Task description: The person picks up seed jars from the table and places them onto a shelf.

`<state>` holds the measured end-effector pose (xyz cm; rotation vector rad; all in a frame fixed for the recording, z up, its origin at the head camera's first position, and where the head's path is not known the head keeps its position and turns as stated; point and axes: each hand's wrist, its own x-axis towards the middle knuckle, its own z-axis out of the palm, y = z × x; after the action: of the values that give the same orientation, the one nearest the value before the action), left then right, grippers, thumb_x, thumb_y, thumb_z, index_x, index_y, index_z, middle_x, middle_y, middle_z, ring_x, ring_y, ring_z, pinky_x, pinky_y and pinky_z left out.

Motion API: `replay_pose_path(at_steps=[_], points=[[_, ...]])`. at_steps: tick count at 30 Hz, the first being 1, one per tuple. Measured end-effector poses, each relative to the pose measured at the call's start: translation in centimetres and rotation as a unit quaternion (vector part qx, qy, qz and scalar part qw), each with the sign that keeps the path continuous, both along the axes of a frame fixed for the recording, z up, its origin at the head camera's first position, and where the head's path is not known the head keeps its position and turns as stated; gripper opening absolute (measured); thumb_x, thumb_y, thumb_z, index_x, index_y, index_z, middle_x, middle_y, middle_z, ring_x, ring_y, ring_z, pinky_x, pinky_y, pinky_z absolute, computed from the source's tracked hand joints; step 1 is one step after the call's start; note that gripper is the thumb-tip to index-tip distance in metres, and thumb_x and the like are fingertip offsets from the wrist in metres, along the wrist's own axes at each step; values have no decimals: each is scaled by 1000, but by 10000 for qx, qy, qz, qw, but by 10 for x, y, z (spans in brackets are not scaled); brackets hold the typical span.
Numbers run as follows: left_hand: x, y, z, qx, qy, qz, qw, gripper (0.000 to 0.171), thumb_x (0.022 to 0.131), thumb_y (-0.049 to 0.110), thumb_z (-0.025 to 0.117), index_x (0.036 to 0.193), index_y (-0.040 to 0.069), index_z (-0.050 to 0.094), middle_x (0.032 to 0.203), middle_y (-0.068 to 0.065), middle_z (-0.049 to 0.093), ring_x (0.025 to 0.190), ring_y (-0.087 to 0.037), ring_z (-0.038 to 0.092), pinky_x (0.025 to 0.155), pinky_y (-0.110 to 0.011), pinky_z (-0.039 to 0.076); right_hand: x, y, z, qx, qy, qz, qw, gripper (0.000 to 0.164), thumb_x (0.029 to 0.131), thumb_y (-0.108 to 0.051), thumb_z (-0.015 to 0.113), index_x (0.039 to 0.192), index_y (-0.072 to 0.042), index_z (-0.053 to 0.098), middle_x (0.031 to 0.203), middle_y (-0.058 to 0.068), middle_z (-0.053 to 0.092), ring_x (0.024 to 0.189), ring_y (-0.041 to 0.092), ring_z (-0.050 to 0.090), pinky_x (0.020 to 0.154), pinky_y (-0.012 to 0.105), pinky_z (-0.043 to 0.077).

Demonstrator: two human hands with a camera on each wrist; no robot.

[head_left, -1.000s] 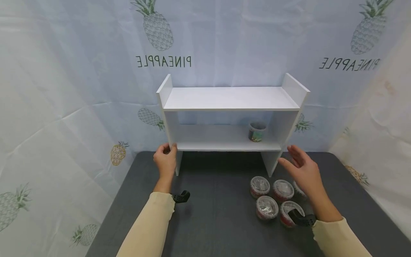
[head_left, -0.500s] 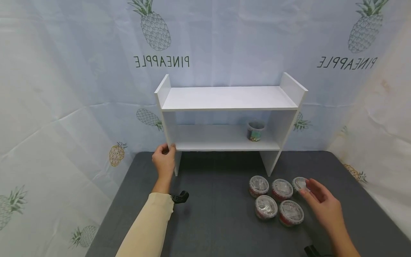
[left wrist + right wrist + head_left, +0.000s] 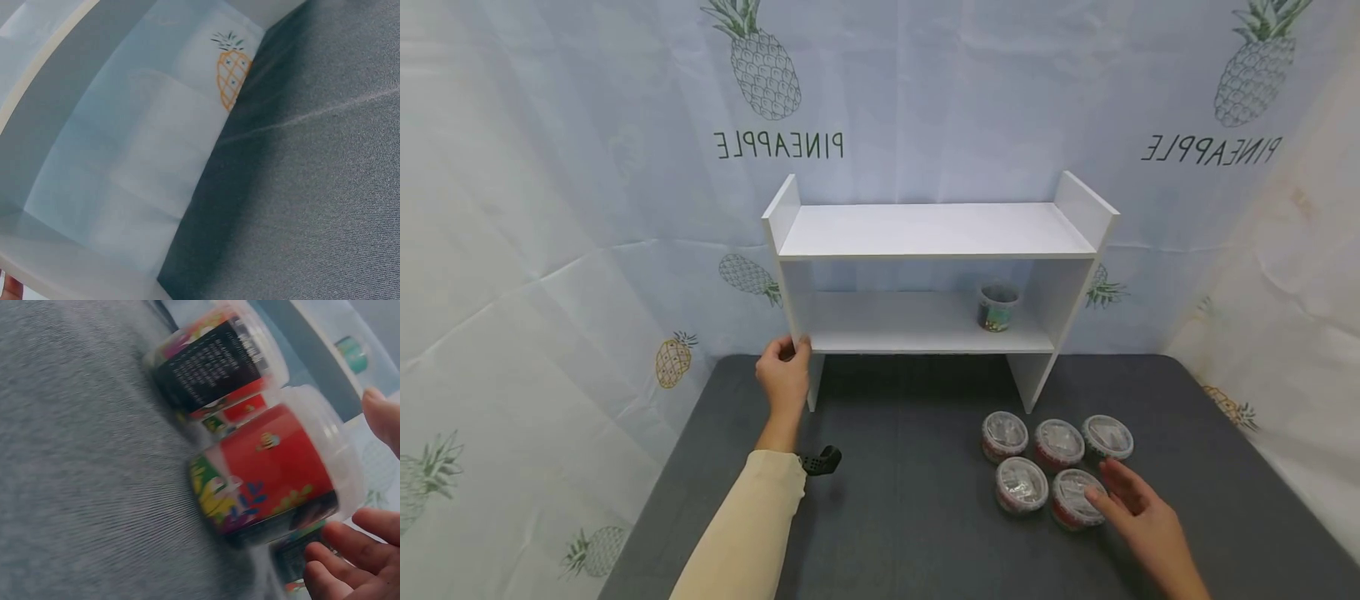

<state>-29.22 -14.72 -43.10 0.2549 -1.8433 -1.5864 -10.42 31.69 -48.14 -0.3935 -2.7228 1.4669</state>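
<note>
My left hand (image 3: 784,382) grips the left side panel of a white two-tier shelf unit (image 3: 925,342), at the height of its lower board. Only a fingertip of that hand shows in the left wrist view. My right hand (image 3: 1150,527) is beside the nearest-right lidded plastic tub (image 3: 1073,502), thumb and fingers spread apart around its right side. In the right wrist view this tub (image 3: 278,469) has a red printed label and a clear lid, and the fingers look close to it; whether they touch is unclear. Several similar tubs (image 3: 1060,443) stand alongside.
One printed tub (image 3: 997,308) stands on the lower board, towards its right end. The unit sits at the back of a dark grey cloth-covered table (image 3: 895,500). White fabric with pineapple prints (image 3: 765,75) hangs behind and at both sides.
My right hand has come away from the shelf's right side, down and towards me, then left to the nearest-right tub. My left hand keeps its grip on the side panel.
</note>
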Motion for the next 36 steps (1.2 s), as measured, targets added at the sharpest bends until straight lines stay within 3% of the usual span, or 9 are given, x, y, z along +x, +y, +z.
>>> replay_pose_path(at_steps=[4,9,13,17,22,28,36], points=[[0,0,0,8,15,-3,10000,25,89,22,72,101,0,72,96,-16,71,83,-22,66,67,-20,49,1,0,-9,-136,-299,135,9994,86,90,-49,66,154,-6,29,153,24,38,95,-34,30,76,5,44],[0,0,-1,-7,25,4,10000,25,89,23,72,100,0,72,96,-15,71,83,-22,66,67,-21,49,2,-3,-20,-369,-284,174,9988,86,89,-45,70,155,-7,28,154,24,35,96,-34,29,77,4,43],[1,1,-2,-27,11,-16,10000,26,88,23,72,100,0,72,96,-16,71,84,-23,66,66,-20,48,2,-4,-25,-456,-143,127,9988,83,89,-41,71,154,-7,31,150,16,43,99,-29,39,78,8,47],[1,1,-1,-24,27,-6,10000,25,88,22,73,100,-1,72,96,-17,71,84,-24,66,66,-18,47,2,-5,-28,-656,-332,152,9972,85,88,-38,73,154,-7,29,146,20,46,95,-21,49,77,17,53],[0,1,-1,-17,20,51,10000,25,88,22,73,100,-1,72,96,-17,71,84,-24,67,64,-16,46,-1,-6,-28,-794,-599,105,9950,91,86,-40,75,155,-9,25,150,28,38,91,-20,49,77,20,54],[1,0,0,-16,-6,60,10000,26,88,22,73,100,-1,72,96,-17,71,85,-26,67,64,-15,46,-1,-7,-28,-630,-471,77,9969,91,84,-41,77,154,-8,29,148,28,40,92,-21,48,76,17,53],[0,1,0,-50,39,62,10000,25,88,21,73,101,-1,72,96,-17,71,85,-25,67,64,-15,46,0,-9,-33,-830,-135,196,9963,84,87,-30,76,150,1,29,144,29,42,95,-20,49,77,15,52]])
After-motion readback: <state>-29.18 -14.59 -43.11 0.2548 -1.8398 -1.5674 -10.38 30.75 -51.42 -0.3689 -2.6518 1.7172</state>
